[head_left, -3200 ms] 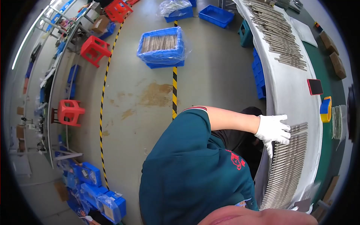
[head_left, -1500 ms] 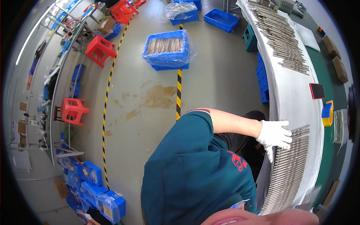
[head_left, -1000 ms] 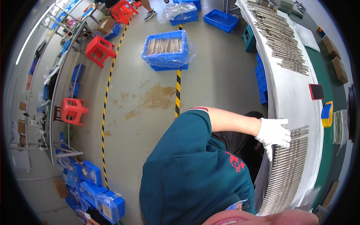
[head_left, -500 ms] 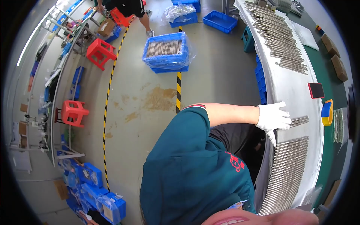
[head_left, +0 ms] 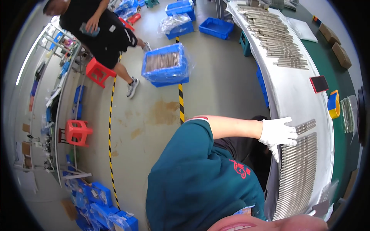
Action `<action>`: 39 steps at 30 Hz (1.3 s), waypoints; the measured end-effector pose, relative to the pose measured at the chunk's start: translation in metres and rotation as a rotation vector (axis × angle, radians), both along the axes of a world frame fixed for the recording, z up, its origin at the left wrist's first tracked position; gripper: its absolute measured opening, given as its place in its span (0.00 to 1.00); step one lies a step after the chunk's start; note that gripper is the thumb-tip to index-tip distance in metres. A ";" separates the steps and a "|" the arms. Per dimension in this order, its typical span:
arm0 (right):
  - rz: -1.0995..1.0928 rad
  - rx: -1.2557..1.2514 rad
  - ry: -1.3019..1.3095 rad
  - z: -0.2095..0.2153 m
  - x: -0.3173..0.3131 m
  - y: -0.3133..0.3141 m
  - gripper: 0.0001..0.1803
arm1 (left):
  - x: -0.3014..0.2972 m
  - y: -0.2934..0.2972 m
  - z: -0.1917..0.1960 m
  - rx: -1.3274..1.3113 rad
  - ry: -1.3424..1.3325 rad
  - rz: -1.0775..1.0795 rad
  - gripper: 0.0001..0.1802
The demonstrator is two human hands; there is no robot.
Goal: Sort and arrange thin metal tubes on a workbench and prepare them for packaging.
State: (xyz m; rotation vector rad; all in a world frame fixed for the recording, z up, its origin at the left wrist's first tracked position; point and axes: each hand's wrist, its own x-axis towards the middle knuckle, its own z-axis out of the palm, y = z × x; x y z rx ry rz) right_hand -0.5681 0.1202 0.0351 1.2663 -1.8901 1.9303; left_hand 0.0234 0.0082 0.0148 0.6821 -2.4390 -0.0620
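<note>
My left hand [head_left: 278, 133], in a white glove, lies flat with fingers spread on a long row of thin metal rods [head_left: 298, 173] laid side by side on the curved white table [head_left: 293, 92]. It rests at the row's upper end, its fingertips touching a small separate bunch of rods [head_left: 307, 126]. It grips nothing. My bare forearm reaches out from a teal shirt sleeve. My right hand is out of sight.
More rods [head_left: 275, 36] lie farther along the table, beside a red-edged black pad [head_left: 319, 83] and a blue-and-yellow tape roll [head_left: 333, 104]. A person in black [head_left: 98, 27] walks on the floor among blue crates [head_left: 165, 65], red stools [head_left: 77, 131] and yellow-black floor tape [head_left: 180, 101].
My gloved hand slid a little up the row and a small bunch of rods now sits apart above it. A person in black has walked in at the top left.
</note>
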 end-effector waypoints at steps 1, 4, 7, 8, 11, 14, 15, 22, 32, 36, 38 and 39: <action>0.012 -0.008 -0.049 -0.007 0.009 -0.004 0.39 | 0.004 -0.001 0.003 -0.005 -0.023 -0.001 0.56; 0.049 -0.034 -0.176 -0.023 0.031 -0.015 0.39 | 0.014 -0.003 0.008 0.084 -0.072 0.071 0.56; 0.044 -0.017 -0.246 -0.027 0.043 -0.018 0.39 | 0.034 -0.010 0.011 -0.041 -0.044 0.179 0.55; 0.031 0.011 -0.273 -0.025 0.045 -0.018 0.40 | 0.041 -0.010 0.021 0.028 -0.107 0.180 0.53; 0.084 0.009 -0.243 -0.023 0.053 -0.025 0.39 | 0.053 -0.011 0.032 0.040 -0.132 0.229 0.52; 0.048 0.039 -0.249 -0.020 0.055 -0.024 0.39 | 0.057 -0.011 0.019 -0.087 -0.073 0.257 0.53; 0.015 0.061 -0.246 -0.019 0.055 -0.021 0.39 | 0.055 -0.010 0.025 -0.085 -0.070 0.250 0.53; -0.105 0.203 -0.213 -0.005 0.058 -0.030 0.40 | 0.026 0.000 0.014 0.054 -0.084 0.088 0.55; -0.002 0.095 -0.198 0.012 0.111 -0.003 0.36 | 0.004 0.019 0.025 0.136 0.020 -0.077 0.50; -0.086 0.148 -0.203 0.011 0.132 -0.037 0.36 | 0.049 0.011 0.041 0.152 0.038 -0.001 0.46; -0.133 0.169 -0.117 0.002 0.117 -0.030 0.39 | 0.059 0.020 0.046 0.145 -0.214 0.196 0.51; -0.112 0.145 -0.112 -0.004 0.097 -0.021 0.40 | 0.061 0.013 0.044 0.143 -0.232 0.201 0.52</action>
